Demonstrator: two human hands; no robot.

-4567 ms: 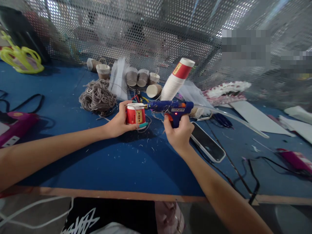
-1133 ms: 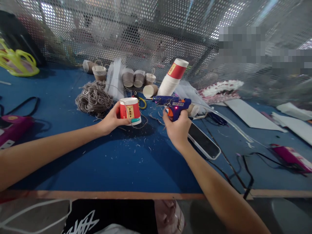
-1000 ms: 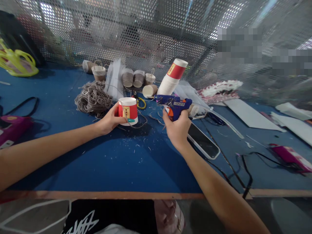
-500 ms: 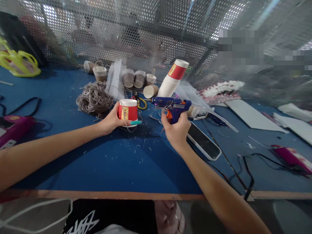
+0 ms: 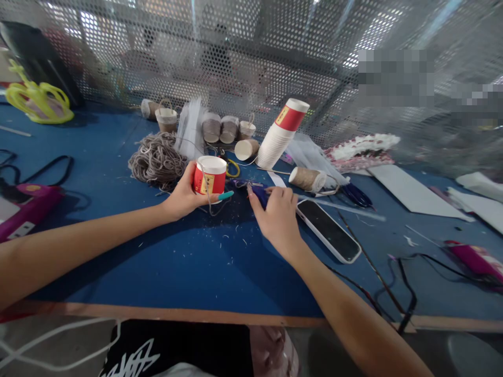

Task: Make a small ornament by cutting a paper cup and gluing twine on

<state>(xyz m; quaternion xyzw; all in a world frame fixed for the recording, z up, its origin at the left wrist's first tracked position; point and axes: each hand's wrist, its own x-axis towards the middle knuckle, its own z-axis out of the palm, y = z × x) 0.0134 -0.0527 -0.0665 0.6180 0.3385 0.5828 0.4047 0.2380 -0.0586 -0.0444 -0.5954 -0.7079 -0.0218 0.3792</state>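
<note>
My left hand (image 5: 187, 192) is closed round a red and white paper cup (image 5: 210, 175), its thumb with a long turquoise nail across the front. A strand of grey cord hangs over the cup's side and dangles below it. My right hand (image 5: 277, 217) grips a blue glue gun (image 5: 257, 191), now low by the table and pointing left toward the cup; a clear glue stick sticks out behind it to the right. Just beyond my left hand lies a heap of grey cord (image 5: 157, 159). A phone (image 5: 329, 230) with a white edge lies beside my right wrist.
Behind stands a leaning stack of paper cups (image 5: 277, 139), near several cord-wrapped cups (image 5: 211, 127) and bundled clear sticks (image 5: 189, 128). A cord-wrapped cup (image 5: 307, 179) lies right of the stack. White boards (image 5: 418, 191) lie right; magenta glue guns (image 5: 33, 207) rest at both sides. Cables cross the right.
My right hand has lowered and tilted the glue gun, bringing its nozzle down and left near the cup. The cup is turned slightly in my left hand. The whole view has shifted a little.
</note>
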